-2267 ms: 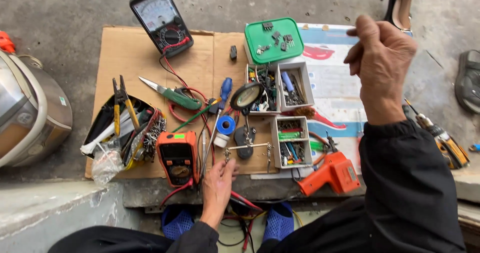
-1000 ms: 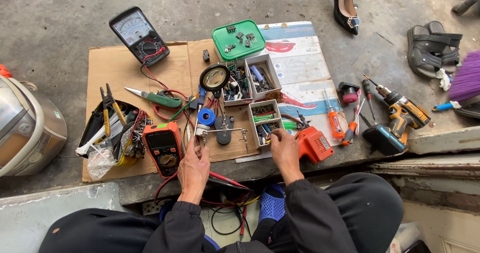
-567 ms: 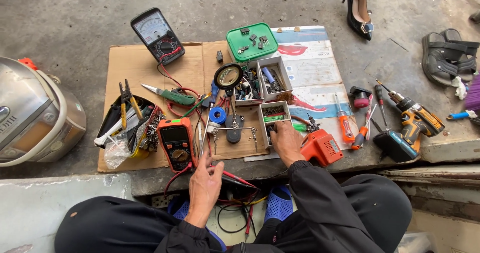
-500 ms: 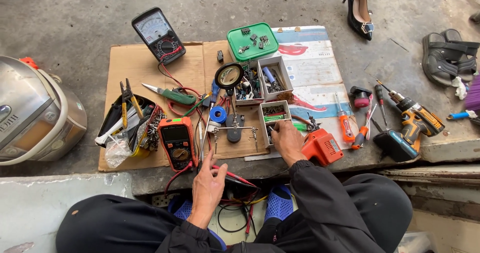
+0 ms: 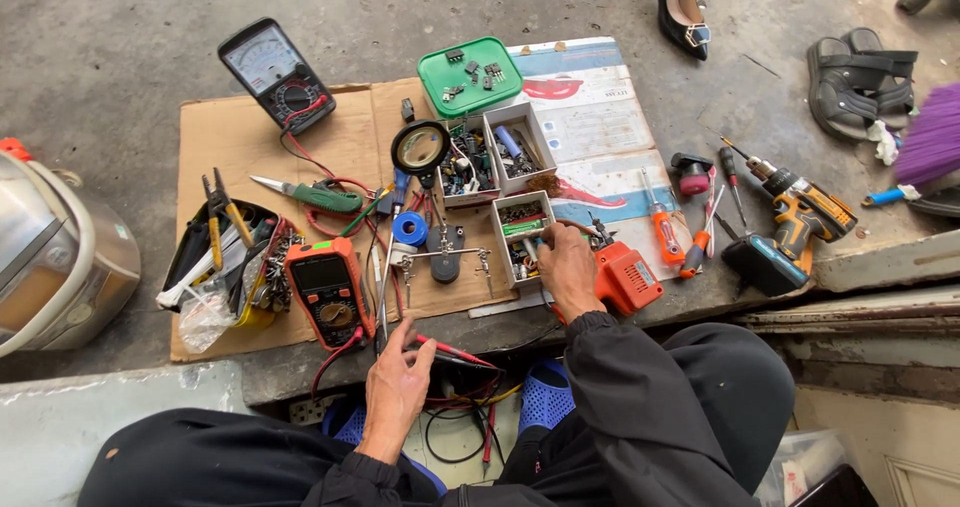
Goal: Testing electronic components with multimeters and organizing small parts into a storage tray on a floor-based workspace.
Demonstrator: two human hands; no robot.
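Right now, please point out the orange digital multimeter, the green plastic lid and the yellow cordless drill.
orange digital multimeter [image 5: 325, 289]: head view, on its dark screen.
green plastic lid [image 5: 470, 77]: head view, on its flat top.
yellow cordless drill [image 5: 808, 213]: head view, on its yellow body.

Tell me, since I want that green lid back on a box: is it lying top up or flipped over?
Flipped over: the green lid lies rim-up beyond the parts boxes, holding a few small dark components like a tray.
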